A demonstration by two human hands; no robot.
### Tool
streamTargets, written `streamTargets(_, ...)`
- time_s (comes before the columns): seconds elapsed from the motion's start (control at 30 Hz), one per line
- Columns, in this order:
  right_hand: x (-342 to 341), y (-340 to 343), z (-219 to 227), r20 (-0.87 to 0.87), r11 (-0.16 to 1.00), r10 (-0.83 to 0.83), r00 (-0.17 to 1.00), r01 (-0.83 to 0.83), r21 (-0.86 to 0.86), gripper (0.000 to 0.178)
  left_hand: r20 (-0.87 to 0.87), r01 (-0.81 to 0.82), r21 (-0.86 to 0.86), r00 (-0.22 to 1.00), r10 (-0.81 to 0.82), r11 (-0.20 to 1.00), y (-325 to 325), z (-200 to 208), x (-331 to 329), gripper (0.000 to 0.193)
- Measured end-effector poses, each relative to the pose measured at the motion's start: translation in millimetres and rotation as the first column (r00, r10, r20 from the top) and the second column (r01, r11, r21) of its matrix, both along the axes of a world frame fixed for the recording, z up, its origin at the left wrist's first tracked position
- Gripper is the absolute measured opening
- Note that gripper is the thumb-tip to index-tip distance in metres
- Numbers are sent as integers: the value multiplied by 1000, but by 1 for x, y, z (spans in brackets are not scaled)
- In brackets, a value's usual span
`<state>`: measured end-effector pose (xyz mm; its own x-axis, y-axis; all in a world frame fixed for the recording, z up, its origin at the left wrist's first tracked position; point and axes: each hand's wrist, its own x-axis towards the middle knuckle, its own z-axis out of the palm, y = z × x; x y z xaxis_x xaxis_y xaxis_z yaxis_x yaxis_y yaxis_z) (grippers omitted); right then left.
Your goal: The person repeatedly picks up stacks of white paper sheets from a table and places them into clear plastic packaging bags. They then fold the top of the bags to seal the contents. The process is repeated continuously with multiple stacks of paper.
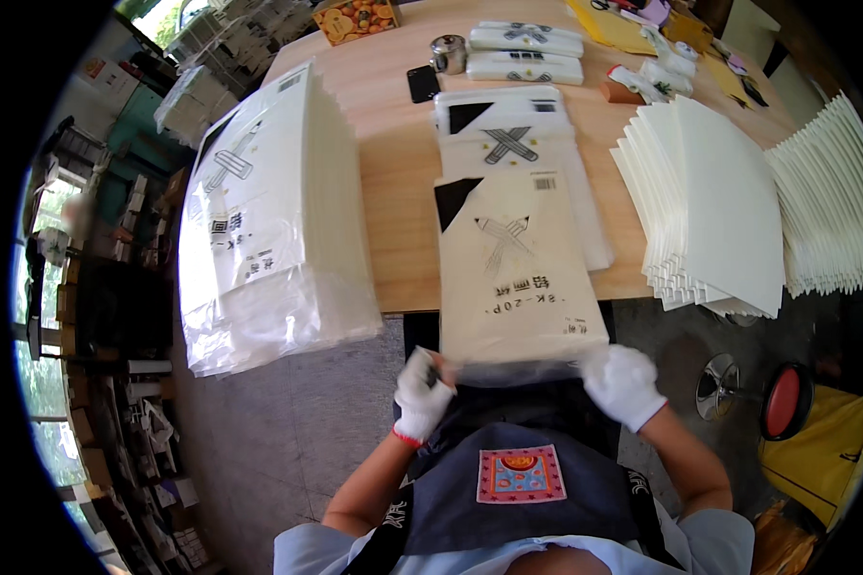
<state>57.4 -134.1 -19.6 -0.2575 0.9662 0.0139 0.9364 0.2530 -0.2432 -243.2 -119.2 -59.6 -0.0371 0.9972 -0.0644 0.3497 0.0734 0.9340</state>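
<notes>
Dark grey cloth apron [443,484] sits nearest; the white-gloved left hand [424,391] pinches a near corner of a cream rectangular plastic-sleeved pack [518,278]; the white-gloved right hand [625,385] covers another, grip unclear.

Hands [424,395] wear white gloves [623,383]; the apron [594,479] is dark.

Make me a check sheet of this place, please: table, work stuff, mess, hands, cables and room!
Surface: light wooden table.
Job's things: paper packet, partly past the table's near edge; packet stack at left; white paper stacks at right.
Clutter: black phone, shiny metal container, orange box toward the back.
Grippers: left hand, right hand, white-gloved, at the packet's near end; grip unclear.
Cables: nothing seen.
Surroundings: grey floor, red-topped stool.
</notes>
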Motion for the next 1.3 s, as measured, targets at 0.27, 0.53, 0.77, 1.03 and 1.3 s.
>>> streamTargets(0.27, 21, -7, -43, -432, 926, -274, 859, 115, -360, 34, -213, -14, -44, 977, 4, 999, -50, -55, -46, 11)
streamTargets(0.53, -8, 67, -144, -585, 587, -804, 106, -13, -809, 30, -115, 91, -157, 987, -110, 983, 58, -59, -40, 20)
streamTargets(0.77, -98, 80, -87, -663, 523, -748, -26, -639, -565, 41, -317, 199, 574, 948, -8, 794, 45, 145, -46, 21)
streamTargets(1.03, -227, 202, 88, -875, 696, -174, 452, -572, -434, 46, 549, -757, 519, 651, 525, 397, 88, 198, -212, 26)
streamTargets(1.3, -240, 170, 74, -406, 883, 315, 858, -422, -206, 68, 472, -864, 253, 502, 724, 435, 51, 14, -263, 68)
